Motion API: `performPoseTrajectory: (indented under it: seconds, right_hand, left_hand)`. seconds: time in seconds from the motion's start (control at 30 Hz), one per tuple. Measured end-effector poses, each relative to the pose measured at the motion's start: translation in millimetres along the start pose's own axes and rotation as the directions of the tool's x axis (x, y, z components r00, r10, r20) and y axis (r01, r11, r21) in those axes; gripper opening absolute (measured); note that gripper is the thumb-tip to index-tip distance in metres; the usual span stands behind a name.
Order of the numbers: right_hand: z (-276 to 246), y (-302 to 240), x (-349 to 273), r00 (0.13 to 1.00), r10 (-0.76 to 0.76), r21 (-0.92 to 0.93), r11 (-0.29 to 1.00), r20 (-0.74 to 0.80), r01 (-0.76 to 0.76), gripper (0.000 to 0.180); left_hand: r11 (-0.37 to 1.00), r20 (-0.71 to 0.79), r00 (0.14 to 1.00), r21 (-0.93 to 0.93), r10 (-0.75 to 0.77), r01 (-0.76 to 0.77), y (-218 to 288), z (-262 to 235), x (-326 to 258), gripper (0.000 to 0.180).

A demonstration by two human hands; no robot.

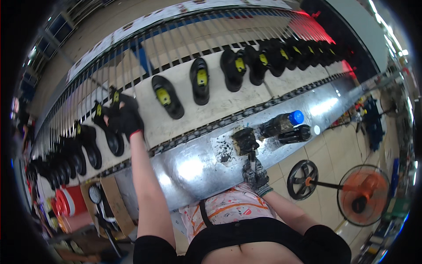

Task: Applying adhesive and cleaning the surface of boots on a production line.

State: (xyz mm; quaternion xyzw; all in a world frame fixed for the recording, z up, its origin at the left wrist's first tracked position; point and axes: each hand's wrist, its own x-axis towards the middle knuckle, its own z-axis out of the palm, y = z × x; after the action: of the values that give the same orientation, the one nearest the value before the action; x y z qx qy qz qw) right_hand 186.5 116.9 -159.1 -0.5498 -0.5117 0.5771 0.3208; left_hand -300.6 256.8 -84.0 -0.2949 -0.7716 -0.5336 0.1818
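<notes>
My left hand [123, 119], in a black glove with a red cuff, reaches out over the conveyor at the left. Its fingers close round a black shoe [132, 104], which the glove partly hides. Beside it stands another black shoe [115, 143] with a yellow-green patch inside. Near the bench's front edge, my right hand [256, 177], in a grey knit glove, is closed round the handle of a brush [252, 157]. The brush's dark head meets a black-smeared, squarish container or pad [243, 140]; which of these it is I cannot tell.
Rows of black shoes [201, 83] line the pale conveyor belt [151, 127], with a chain [211, 127] along its near side. A blue-capped bottle [281, 124] and a dark bottle [295, 134] lie on the metal bench [193, 165]. An orange fan [362, 193] stands at right.
</notes>
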Motion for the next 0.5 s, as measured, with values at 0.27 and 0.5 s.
performPoseTrajectory:
  seconds: [0.27, 0.5]
  right_hand:
    - [5.8, -19.2, -5.7, 0.996, -0.089, -0.393, 0.917, -0.025, 0.072, 0.047]
    - [2.6, -43.3, -8.8, 0.999, -0.024, -0.067, 0.997, 0.029, 0.026, 0.035]
  left_hand:
    - [0.979, 0.542, 0.828, -0.045, -0.141, 0.197, -125.5, -14.7, 25.9, 0.080]
    - [0.902, 0.595, 0.766, -0.148, -0.246, 0.405, -36.5, -102.3, -45.9, 0.070]
